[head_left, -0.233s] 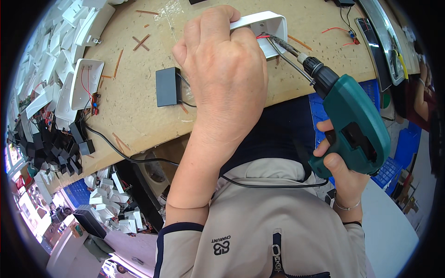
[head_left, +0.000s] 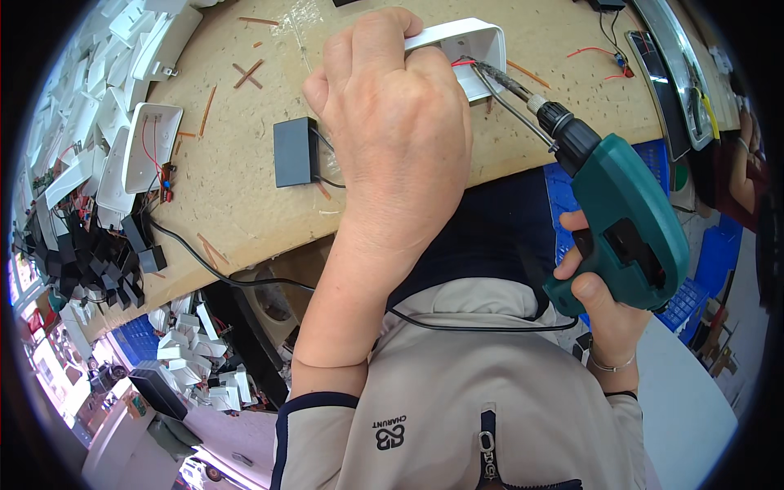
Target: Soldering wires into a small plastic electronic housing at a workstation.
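Note:
My left hand (head_left: pixel 400 135) is closed on the near-left wall of a white plastic housing (head_left: pixel 493 42), its open side toward me. Inside the housing a short red wire (head_left: pixel 463 62) shows at the tip of a green soldering gun (head_left: pixel 633 200). My right hand (head_left: pixel 606 306) wraps round the gun's handle. A thin metal feed tube runs beside its barrel to the tip. My left fingertips and the joint itself are partly hidden. Left of my wrist lies a black box (head_left: pixel 295 153), with black leads passing under my hand.
White housings (head_left: pixel 98 90) and small black boxes (head_left: pixel 86 257) pile up at the left. One open housing (head_left: pixel 153 147) holds red wires. The gun's black cord (head_left: pixel 265 283) crosses the table edge (head_left: pixel 237 263) and my lap. Brown strips (head_left: pixel 248 73) are scattered about. A person's arm (head_left: pixel 741 184) shows far right.
The soldering gun has shifted very slightly, its body a touch lower. Both hands keep their grips.

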{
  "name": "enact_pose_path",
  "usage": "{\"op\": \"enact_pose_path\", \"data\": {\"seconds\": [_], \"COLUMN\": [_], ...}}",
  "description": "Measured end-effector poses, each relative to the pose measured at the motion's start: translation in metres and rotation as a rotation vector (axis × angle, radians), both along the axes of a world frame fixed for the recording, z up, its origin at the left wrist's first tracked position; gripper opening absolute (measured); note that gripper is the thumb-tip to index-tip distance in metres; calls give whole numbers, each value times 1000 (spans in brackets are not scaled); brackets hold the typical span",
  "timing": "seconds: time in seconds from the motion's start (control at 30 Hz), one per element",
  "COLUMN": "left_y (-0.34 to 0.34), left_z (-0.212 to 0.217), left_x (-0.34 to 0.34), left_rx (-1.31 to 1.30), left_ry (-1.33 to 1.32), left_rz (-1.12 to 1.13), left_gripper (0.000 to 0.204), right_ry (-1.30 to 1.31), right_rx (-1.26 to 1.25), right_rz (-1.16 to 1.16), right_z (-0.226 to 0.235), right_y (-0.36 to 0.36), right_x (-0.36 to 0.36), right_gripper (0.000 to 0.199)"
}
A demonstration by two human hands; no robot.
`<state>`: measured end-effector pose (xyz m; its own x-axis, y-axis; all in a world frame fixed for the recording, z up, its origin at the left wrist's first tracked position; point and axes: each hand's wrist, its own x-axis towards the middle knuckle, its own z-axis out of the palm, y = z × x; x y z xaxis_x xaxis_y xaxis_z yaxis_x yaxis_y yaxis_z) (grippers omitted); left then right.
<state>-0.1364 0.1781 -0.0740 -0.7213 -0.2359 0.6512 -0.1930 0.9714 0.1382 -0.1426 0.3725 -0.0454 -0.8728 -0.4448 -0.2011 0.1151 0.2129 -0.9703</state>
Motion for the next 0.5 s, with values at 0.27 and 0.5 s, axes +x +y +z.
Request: {"op": "enact_pose_path", "data": {"seconds": [0.27,0.5], "left_y": [0,0], "left_z": [0,0], "left_x": [0,0], "left_rx": [10,-1], "left_ry": [-6,2], "left_rz": [15,7], "left_gripper": [9,10], "right_ry": [3,-2], "right_rx": [0,15], "right_rz": [0,-18], "right_z": [1,1], "right_y": [-1,-5], "right_x": [1,1], "right_gripper": [64,64]}}
